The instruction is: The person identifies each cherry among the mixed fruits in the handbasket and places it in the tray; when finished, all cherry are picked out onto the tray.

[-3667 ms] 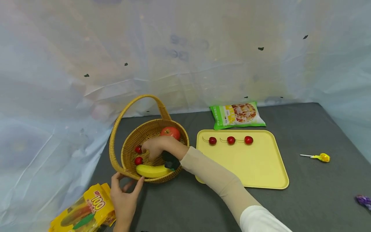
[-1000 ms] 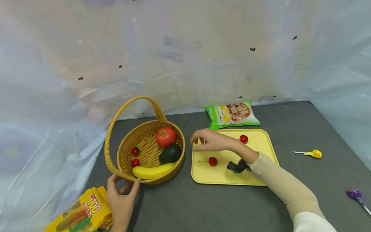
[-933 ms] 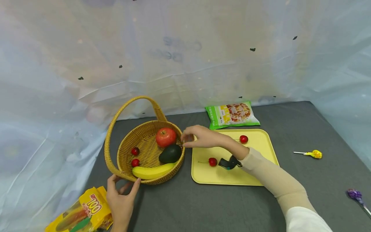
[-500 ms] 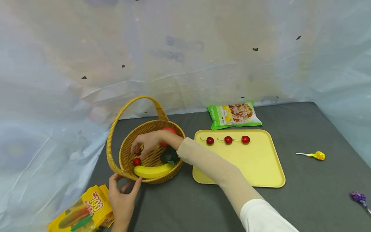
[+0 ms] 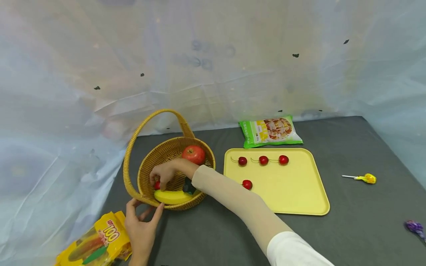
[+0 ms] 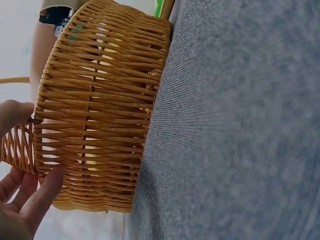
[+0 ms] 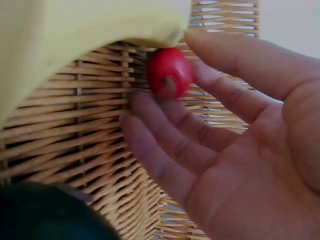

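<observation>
My left hand (image 5: 141, 229) holds the near rim of the wicker basket (image 5: 166, 146), thumb against its outer side and fingers by the handle's base, as the left wrist view shows. Inside the basket, my right hand (image 5: 163, 173) reaches down with loosely curved fingers around a red cherry (image 7: 170, 72). In the right wrist view the thumb stays off it, beside the banana tip. A banana (image 5: 173, 197), a red round fruit with a short crown (image 5: 194, 154) and a dark green avocado (image 7: 45, 215) also lie inside. The basket's second cherry is not visible.
Right of the basket lies a yellow tray (image 5: 289, 192) with several cherries (image 5: 263, 160). Behind it rests a green snack bag (image 5: 271, 132). Lollipops, one yellow (image 5: 368, 178) and one purple (image 5: 414, 227), lie right. A yellow bag (image 5: 100, 240) sits left.
About a second ago my right hand was over the tray; it then moved left into the basket, and lately a little nearer the banana. My left hand stays at the basket rim.
</observation>
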Demonstrator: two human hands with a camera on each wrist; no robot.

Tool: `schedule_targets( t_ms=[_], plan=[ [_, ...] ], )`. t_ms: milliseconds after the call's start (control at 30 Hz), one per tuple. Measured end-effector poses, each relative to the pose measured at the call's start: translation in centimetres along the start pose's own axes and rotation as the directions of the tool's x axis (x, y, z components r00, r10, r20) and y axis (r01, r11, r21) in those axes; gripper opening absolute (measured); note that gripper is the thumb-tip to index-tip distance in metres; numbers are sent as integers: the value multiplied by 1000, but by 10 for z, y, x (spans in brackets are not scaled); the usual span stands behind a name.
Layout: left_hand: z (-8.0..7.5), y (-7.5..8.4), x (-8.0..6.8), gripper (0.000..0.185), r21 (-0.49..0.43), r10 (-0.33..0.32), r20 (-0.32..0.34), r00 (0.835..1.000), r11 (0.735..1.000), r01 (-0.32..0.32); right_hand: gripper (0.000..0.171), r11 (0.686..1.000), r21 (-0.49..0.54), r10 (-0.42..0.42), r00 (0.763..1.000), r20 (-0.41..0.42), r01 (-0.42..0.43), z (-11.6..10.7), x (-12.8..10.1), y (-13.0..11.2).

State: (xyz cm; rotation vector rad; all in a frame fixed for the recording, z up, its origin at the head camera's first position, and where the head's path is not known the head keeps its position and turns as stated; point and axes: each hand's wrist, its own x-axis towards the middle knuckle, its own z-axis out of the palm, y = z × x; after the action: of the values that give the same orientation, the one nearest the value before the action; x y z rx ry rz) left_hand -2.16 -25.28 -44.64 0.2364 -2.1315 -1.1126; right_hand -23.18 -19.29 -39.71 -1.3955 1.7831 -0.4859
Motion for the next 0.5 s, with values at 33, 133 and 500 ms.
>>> schedule_targets(
  t_ms=[33,133,500],
  plan=[
    [0,0,0,58,0,-2,-1,1000,1000,2,37,1000,4,3,1000,-1,-3,1,1,1],
    [1,0,-1,58,1,-2,-2,1000,1000,2,29,1000,26,-12,1000,-14,12,2,2,2],
    [0,-2,-1,59,-13,6,5,1000,1000,-6,23,960,42,-251,917,-311,276,-28,-62,10]
  ],
)
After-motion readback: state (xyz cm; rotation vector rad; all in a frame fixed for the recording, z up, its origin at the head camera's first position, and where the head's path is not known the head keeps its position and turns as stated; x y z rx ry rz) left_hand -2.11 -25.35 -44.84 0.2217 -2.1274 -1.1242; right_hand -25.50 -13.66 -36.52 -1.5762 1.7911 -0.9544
